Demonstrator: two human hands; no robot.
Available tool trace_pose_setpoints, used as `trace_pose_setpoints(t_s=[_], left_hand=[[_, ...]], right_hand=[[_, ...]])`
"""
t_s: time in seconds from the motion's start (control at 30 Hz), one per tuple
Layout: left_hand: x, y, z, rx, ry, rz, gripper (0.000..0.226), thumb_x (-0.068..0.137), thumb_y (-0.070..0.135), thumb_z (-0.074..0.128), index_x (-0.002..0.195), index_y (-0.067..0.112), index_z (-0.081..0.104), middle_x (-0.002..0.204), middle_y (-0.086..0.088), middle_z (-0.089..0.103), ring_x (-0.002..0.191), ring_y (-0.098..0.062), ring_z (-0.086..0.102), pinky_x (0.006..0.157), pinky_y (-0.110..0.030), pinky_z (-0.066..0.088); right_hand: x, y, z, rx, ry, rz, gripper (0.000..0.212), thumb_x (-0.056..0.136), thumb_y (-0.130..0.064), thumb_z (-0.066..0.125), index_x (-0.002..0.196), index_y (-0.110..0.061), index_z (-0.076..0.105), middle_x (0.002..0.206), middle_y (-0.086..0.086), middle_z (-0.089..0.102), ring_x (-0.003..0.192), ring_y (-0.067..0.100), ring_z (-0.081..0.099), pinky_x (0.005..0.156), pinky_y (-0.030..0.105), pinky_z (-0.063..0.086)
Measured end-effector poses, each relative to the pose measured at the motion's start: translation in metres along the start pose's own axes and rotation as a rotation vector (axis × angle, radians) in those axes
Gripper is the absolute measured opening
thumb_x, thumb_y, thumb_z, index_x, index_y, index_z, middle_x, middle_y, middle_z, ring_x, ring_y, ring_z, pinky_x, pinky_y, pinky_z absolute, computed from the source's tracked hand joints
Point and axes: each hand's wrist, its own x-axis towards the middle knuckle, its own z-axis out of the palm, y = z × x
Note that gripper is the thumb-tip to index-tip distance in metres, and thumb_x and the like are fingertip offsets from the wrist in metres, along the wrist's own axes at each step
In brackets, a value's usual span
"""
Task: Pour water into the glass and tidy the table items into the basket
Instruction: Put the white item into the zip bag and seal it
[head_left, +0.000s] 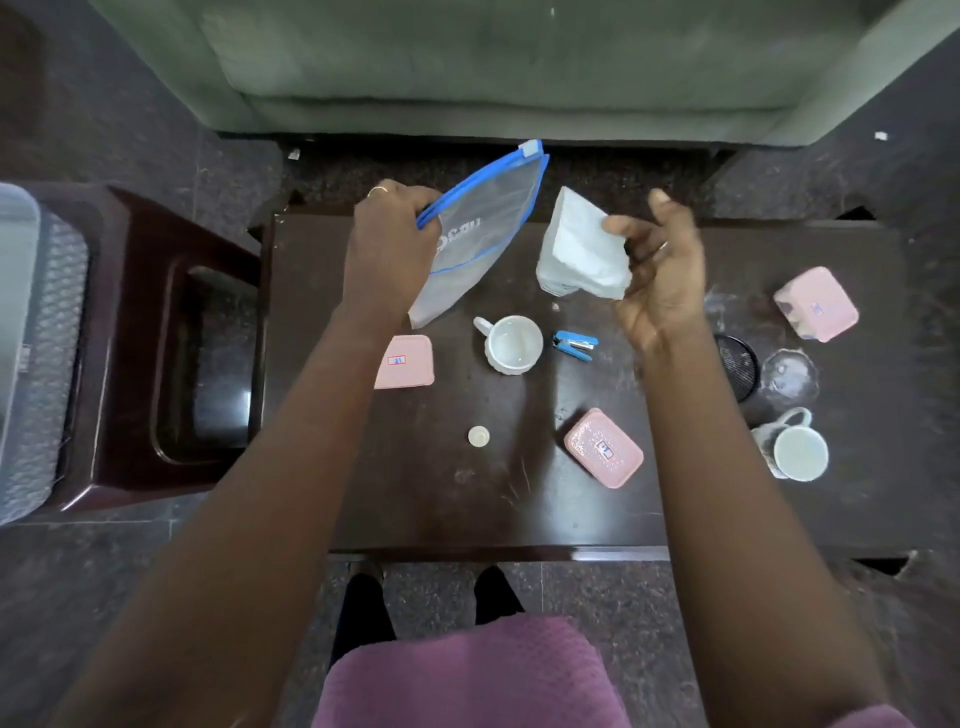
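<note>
My left hand (387, 249) grips the blue-edged top of a clear zip pouch (478, 234), held tilted above the dark table (441, 493). My right hand (662, 270) holds a stack of white tissues (579, 249) just right of the pouch, apart from it. On the table lie a white cup (511, 344), a blue stapler (575, 345), a small round cap (478, 436), and three pink lidded boxes (404, 362) (603, 447) (815, 303). A clear glass (789, 375) and a second mug (795, 450) stand at the right. A grey basket (36, 353) shows at the far left edge.
A dark brown stool (171, 364) stands between the basket and the table. A black round coaster (737, 366) lies beside the glass. A grey-green sofa (493, 62) runs behind the table. My feet and a purple garment are below the table's near edge.
</note>
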Motion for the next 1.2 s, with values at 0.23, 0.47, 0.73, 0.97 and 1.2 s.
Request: trace_pose_setpoints(t_s=[0.23,0.47,0.73,0.97,1.2], left_hand=[[-0.006,0.017,0.017,0.011,-0.053,-0.01,0.03,0.086,0.011,0.047,0.108,0.018,0.067,0.113,-0.014,0.061,0.101,-0.029,0.058,0.088,-0.039,0.049],[-0.009,0.035,0.028,0.055,-0.024,-0.026,0.028,0.084,0.01,0.045,0.101,0.014,0.067,0.11,-0.013,0.06,0.095,-0.032,0.057,0.079,-0.04,0.049],[-0.019,0.044,0.042,0.075,-0.023,-0.02,0.028,0.086,0.013,0.045,0.104,0.015,0.066,0.111,-0.012,0.061,0.096,-0.033,0.058,0.081,-0.043,0.051],[-0.027,0.049,0.054,0.084,-0.034,-0.013,0.027,0.085,0.014,0.045,0.102,0.016,0.066,0.105,-0.014,0.062,0.09,-0.034,0.058,0.073,-0.039,0.048],[-0.033,0.046,0.058,0.083,-0.026,-0.009,0.029,0.086,0.013,0.046,0.108,0.017,0.065,0.111,-0.013,0.061,0.093,-0.034,0.06,0.078,-0.042,0.052]], right_hand=[[-0.005,-0.028,-0.069,-0.084,0.161,-0.045,0.022,0.083,0.011,0.055,0.085,-0.011,0.053,0.089,0.01,0.063,0.067,0.015,0.068,0.059,0.029,0.059],[-0.013,-0.05,-0.16,-1.134,0.331,-0.044,0.019,0.083,-0.007,0.057,0.101,-0.005,0.058,0.1,0.016,0.064,0.093,0.031,0.061,0.077,0.039,0.05],[-0.004,-0.023,-0.181,-1.598,0.355,0.003,0.039,0.092,-0.008,0.052,0.13,-0.007,0.05,0.134,0.022,0.053,0.123,0.038,0.047,0.098,0.036,0.039],[0.013,-0.014,-0.183,-1.445,0.406,-0.055,0.032,0.092,-0.009,0.05,0.122,-0.002,0.053,0.127,0.025,0.056,0.12,0.04,0.05,0.095,0.037,0.04],[0.021,-0.009,-0.181,-1.503,0.27,0.057,0.035,0.092,-0.012,0.049,0.126,-0.01,0.044,0.123,0.03,0.054,0.114,0.044,0.051,0.091,0.043,0.045]])
